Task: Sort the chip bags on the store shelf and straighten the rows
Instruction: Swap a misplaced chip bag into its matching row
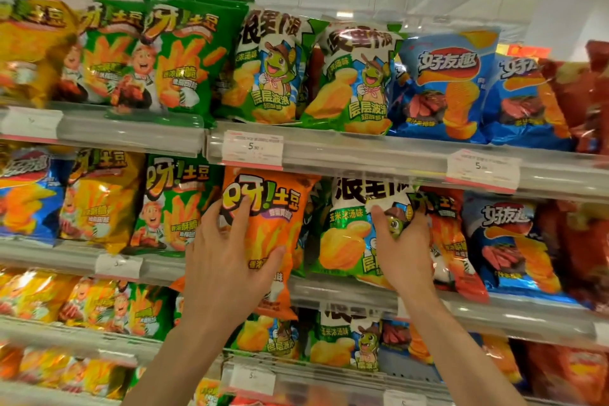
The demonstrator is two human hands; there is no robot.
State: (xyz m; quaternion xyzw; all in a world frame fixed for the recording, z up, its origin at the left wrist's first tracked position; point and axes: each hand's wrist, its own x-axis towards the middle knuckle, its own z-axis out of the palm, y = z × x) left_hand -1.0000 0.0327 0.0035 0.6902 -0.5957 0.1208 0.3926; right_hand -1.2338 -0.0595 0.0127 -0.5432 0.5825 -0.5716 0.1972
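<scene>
On the second shelf an orange chip bag (pixel 276 227) stands in front of the row. My left hand (pixel 227 260) grips its left edge, fingers over the front and thumb lower on the bag. Right beside it stands a green-and-white bag with a turtle figure (pixel 349 234). My right hand (pixel 402 247) grips that bag's right side, fingers curled into its front. An orange-red bag (pixel 451 241) leans behind my right hand.
Green bags (pixel 178 204), yellow bags (pixel 102 198) and blue bags (pixel 507 241) fill the same shelf. The shelf above holds green, turtle (pixel 352 79) and blue bags (pixel 448 86). Price tags (pixel 252 150) hang on the clear shelf rails. Lower shelves carry more bags.
</scene>
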